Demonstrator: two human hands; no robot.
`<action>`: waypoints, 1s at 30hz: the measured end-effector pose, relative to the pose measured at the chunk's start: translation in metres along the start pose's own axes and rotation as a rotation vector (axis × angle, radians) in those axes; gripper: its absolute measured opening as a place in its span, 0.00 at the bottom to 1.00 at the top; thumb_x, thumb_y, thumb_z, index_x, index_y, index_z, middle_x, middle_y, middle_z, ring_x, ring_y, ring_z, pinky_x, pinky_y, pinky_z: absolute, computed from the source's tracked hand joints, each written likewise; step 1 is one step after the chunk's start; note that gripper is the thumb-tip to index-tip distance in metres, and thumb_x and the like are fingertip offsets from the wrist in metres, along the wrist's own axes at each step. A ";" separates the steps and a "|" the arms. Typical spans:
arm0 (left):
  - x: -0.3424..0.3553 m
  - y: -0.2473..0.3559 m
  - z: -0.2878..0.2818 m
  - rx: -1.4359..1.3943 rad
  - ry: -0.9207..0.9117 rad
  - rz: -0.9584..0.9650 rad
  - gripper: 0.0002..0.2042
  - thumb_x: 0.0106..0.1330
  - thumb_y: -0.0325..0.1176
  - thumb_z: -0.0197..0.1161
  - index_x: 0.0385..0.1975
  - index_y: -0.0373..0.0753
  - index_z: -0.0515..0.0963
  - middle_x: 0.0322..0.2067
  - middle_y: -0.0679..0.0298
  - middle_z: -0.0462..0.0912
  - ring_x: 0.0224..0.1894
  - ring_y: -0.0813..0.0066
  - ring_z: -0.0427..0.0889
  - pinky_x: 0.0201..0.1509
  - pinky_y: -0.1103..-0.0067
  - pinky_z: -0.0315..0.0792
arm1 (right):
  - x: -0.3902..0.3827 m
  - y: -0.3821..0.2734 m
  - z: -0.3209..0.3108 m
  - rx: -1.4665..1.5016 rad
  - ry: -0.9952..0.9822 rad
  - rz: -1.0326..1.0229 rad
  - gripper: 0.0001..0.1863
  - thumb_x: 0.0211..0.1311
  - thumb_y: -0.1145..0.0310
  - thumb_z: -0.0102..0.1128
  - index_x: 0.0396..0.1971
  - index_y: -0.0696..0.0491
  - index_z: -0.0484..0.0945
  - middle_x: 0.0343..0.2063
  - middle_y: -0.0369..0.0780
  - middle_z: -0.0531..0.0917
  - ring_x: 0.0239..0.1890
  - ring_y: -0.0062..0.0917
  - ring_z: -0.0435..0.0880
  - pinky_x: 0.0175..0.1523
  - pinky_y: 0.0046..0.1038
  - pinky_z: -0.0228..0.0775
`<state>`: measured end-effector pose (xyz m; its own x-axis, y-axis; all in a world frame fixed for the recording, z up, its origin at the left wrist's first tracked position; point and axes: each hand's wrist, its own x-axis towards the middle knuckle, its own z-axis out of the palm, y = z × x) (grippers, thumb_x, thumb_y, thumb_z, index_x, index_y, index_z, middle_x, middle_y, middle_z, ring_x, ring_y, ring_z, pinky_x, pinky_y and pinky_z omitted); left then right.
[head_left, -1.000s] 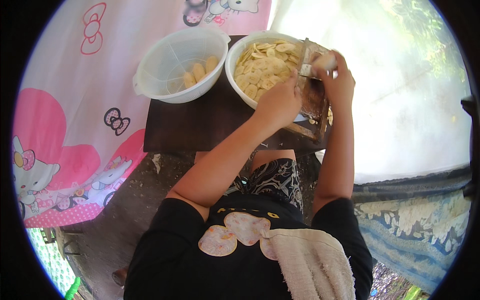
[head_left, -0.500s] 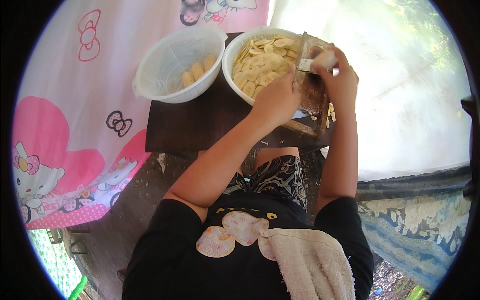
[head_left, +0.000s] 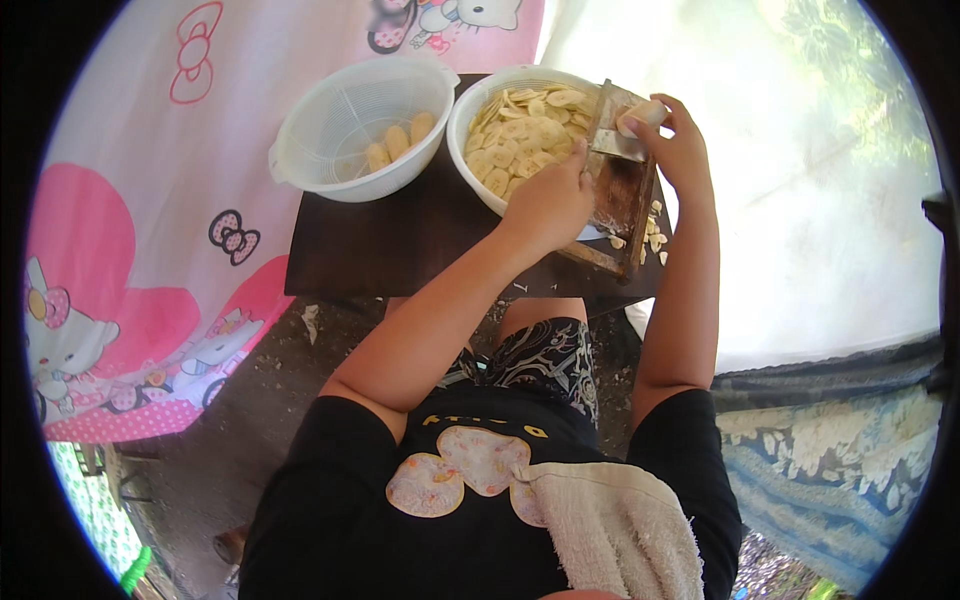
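Observation:
My left hand (head_left: pixel 550 208) is closed on the left edge of a wooden slicer board (head_left: pixel 624 192), which leans over the right side of a white bowl (head_left: pixel 458 135). Across the board sits a metal blade plate (head_left: pixel 618 146). My right hand (head_left: pixel 684 150) grips a peeled banana (head_left: pixel 643 115) at the board's upper part, just beyond the plate. Thin round banana slices (head_left: pixel 520 140) fill the bowl. Left of it, a white strainer basket (head_left: pixel 325 110) holds several whole peeled bananas (head_left: pixel 397 141).
Everything stands on a small dark table (head_left: pixel 400 235) in front of my knees. Small banana scraps (head_left: pixel 653 236) lie at its right edge. A pink patterned curtain (head_left: pixel 150 230) hangs at left, a whitish sheet (head_left: pixel 800 200) at right. A towel (head_left: pixel 615 520) drapes over my shirt.
My right hand has moved the banana along the board to the far side of the blade plate, uncovering the plate. My left hand keeps its grip. The whole view has shifted slightly.

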<state>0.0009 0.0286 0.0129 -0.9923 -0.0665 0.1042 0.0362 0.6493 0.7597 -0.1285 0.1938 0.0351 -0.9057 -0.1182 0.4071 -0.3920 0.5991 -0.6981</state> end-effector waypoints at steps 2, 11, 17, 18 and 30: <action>0.002 -0.002 0.001 0.002 0.018 0.005 0.26 0.70 0.40 0.45 0.68 0.42 0.61 0.43 0.42 0.80 0.47 0.46 0.79 0.54 0.61 0.70 | 0.000 0.006 0.000 0.088 -0.055 -0.075 0.29 0.55 0.64 0.70 0.56 0.55 0.72 0.40 0.46 0.84 0.46 0.31 0.82 0.50 0.30 0.73; 0.003 -0.008 0.002 -0.012 0.011 0.021 0.26 0.70 0.40 0.46 0.67 0.40 0.61 0.43 0.42 0.80 0.47 0.47 0.79 0.54 0.60 0.71 | -0.106 -0.034 -0.007 -0.086 0.071 -0.131 0.24 0.54 0.68 0.67 0.51 0.56 0.74 0.42 0.47 0.83 0.47 0.40 0.83 0.51 0.35 0.72; 0.004 -0.009 0.005 -0.004 0.001 0.037 0.26 0.70 0.39 0.46 0.68 0.40 0.60 0.41 0.41 0.80 0.46 0.46 0.80 0.52 0.59 0.71 | -0.090 -0.030 -0.001 -0.169 0.127 -0.197 0.19 0.52 0.69 0.67 0.44 0.56 0.77 0.39 0.47 0.84 0.43 0.42 0.82 0.50 0.39 0.72; 0.004 -0.010 0.006 -0.004 0.010 0.040 0.26 0.70 0.39 0.46 0.68 0.40 0.60 0.40 0.41 0.80 0.45 0.45 0.80 0.52 0.59 0.71 | -0.065 -0.023 0.004 -0.167 0.129 -0.215 0.18 0.52 0.68 0.66 0.44 0.56 0.77 0.39 0.46 0.84 0.43 0.42 0.82 0.50 0.39 0.72; 0.004 -0.010 0.007 -0.015 -0.003 0.035 0.26 0.71 0.38 0.44 0.68 0.36 0.58 0.43 0.41 0.79 0.47 0.47 0.79 0.53 0.59 0.70 | -0.119 -0.043 -0.012 -0.362 0.119 -0.216 0.20 0.49 0.64 0.70 0.42 0.55 0.79 0.36 0.43 0.82 0.43 0.40 0.80 0.52 0.39 0.69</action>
<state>-0.0046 0.0273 0.0013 -0.9908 -0.0414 0.1285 0.0725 0.6399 0.7650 -0.0021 0.1911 0.0239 -0.7759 -0.1920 0.6009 -0.4696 0.8118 -0.3470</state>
